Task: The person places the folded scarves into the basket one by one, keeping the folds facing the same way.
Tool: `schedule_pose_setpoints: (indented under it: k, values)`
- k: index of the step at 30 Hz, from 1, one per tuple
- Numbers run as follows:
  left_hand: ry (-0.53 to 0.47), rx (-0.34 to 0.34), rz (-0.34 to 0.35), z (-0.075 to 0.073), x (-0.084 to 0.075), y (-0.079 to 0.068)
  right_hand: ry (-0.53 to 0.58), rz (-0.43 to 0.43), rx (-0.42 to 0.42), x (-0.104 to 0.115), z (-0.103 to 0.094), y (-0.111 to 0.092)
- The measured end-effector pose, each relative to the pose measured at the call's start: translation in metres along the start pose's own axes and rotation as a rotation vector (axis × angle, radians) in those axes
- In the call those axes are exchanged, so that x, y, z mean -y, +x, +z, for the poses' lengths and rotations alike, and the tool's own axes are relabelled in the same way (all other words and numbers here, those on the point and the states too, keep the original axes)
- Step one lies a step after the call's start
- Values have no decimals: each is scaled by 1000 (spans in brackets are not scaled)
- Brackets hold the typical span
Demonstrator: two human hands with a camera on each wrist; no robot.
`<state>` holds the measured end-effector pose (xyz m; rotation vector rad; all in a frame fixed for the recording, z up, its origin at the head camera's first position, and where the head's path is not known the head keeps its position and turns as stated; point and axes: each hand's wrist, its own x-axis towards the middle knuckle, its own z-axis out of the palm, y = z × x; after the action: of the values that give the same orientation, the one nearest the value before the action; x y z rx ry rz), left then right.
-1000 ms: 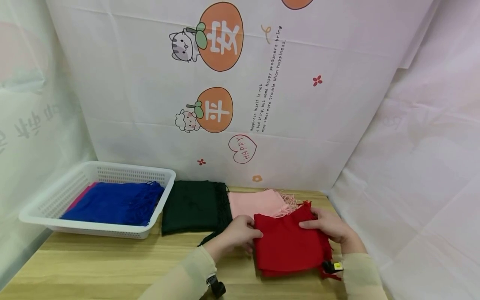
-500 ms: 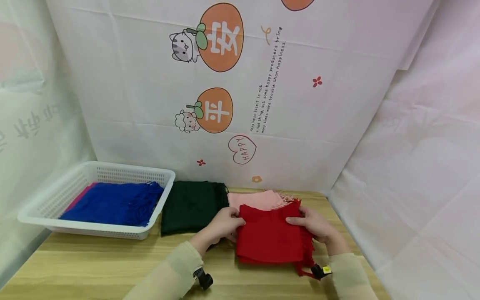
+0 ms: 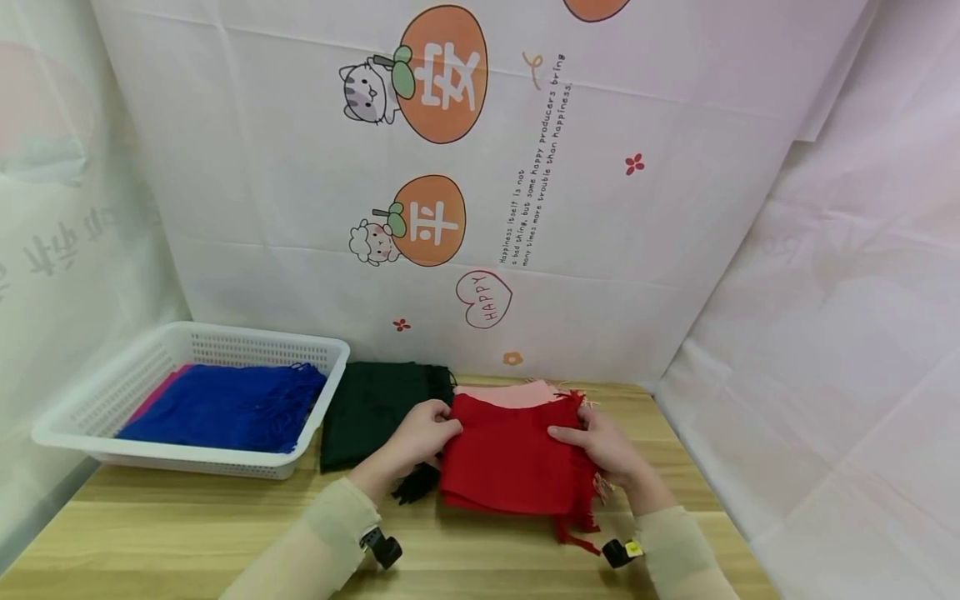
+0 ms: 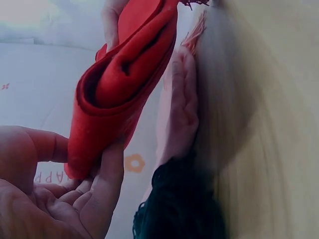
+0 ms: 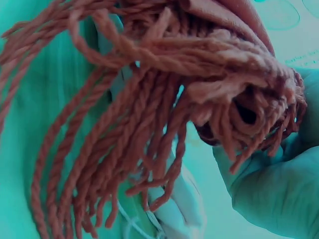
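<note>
A folded red scarf [image 3: 510, 458] with fringe is held up off the table between both hands. My left hand [image 3: 422, 433] pinches its left edge, thumb on the near face and fingers behind; the left wrist view shows the folded layers [image 4: 119, 84] rolled over one another. At the right, fringed side, my right hand [image 3: 603, 442] grips it with the thumb in front, its other fingers hidden behind. In the right wrist view the twisted fringe [image 5: 139, 114] hangs across that hand. A folded pink scarf [image 3: 502, 393] lies behind and below, partly covered from sight.
A dark green folded scarf [image 3: 367, 408] with fringe lies left of the pink one. Farther left stands a white plastic basket [image 3: 300, 454], holding a blue scarf [image 3: 225, 408] over a magenta one [image 3: 153, 392]. A printed white sheet [image 3: 585, 317] hangs behind the wooden table [image 3: 187, 533].
Both hands have carried the red scarf to the left and slightly away, so it now covers more of the pink scarf and the green fringe. The grip looks the same.
</note>
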<state>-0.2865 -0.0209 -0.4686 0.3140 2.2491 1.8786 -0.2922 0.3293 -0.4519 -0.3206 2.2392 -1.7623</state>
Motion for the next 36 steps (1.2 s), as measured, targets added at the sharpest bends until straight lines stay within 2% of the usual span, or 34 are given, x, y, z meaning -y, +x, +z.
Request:
schedule_pose_setpoints:
  k: [7,15,36]
  values:
    - [42,-66,-5,-15,-3,-4,29,2,-43,6,20,4]
    - [70,-104,-10,-30,-7,-8,44,12,-99,10,38,8]
    - [99,-152,-18,-66,-16,-20,150,-25,-63,21,73,20]
